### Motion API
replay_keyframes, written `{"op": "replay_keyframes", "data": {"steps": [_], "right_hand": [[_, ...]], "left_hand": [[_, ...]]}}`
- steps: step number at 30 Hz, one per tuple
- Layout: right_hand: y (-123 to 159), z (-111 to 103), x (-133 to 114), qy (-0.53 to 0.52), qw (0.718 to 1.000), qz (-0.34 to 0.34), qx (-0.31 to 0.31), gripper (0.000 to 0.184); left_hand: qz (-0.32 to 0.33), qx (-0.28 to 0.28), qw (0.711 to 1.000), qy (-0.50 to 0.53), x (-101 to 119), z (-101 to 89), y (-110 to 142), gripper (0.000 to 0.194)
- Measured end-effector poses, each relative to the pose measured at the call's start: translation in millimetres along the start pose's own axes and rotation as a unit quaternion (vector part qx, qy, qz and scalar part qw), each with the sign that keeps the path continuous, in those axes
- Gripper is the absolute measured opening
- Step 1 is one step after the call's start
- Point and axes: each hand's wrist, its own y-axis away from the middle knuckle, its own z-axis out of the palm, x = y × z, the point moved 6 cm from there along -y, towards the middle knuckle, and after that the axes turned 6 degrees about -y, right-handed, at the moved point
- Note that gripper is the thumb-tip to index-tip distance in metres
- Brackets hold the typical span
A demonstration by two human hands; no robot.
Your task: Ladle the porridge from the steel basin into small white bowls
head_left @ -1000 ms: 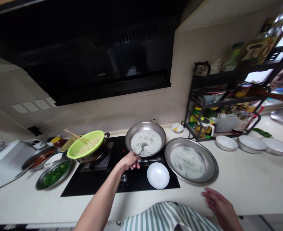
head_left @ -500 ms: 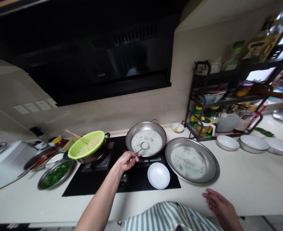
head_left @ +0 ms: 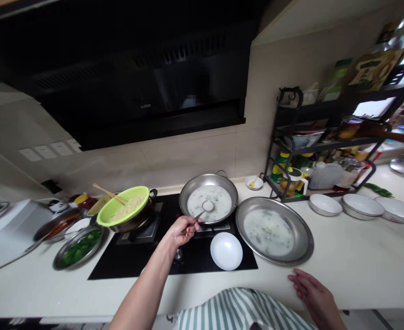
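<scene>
1. Tilting upward now, metal spoon: its bowl shows a pale filling, where a second ago it showed a darker, angled surface. Judged from this, a spoonful has been lifted, though contact with the liquid below cannot be told.
2. Left hand: thumb and fingers clamped together on the spoon's handle; spoon bowl lies just beyond the fingertips, to the far right.
3. Steel pan, loop handle at far side: beneath the spoon bowl, holding whitish liquid with green flecks.
4. White bowl: near side of pan, right of the left hand, untouched.
5. Wide steel dish: right of pan, similar whitish contents.
6. Right hand: near edge, right; fingers loosely curled, slightly apart, no object seen in them; nearest item, the wide steel dish.
7. Black hob: under pan and white bowl.
8. Lime-green basin: farther left, pale strands inside, wooden chopsticks across.
</scene>
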Motion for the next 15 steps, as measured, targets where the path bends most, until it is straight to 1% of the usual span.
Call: {"op": "replay_keyframes", "data": {"steps": [5,10,15], "right_hand": [[2.0,0.3,-0.6,0.012,1.000,-0.003,-0.002,0.043],[0.5,-2.4,1.2,0.015,1.000,-0.010,-0.002,0.043],[0.9,-4.6,2.1,0.008,1.000,-0.012,0.002,0.044]], "left_hand": [[0.004,-0.015,1.000,-0.004,2.5,12.8,5.6,0.020],[0.011,-0.045,0.999,-0.017,8.0,31.9,13.3,0.018],[0.007,-0.115,0.993,-0.038,7.5,61.5,18.5,0.020]]}}
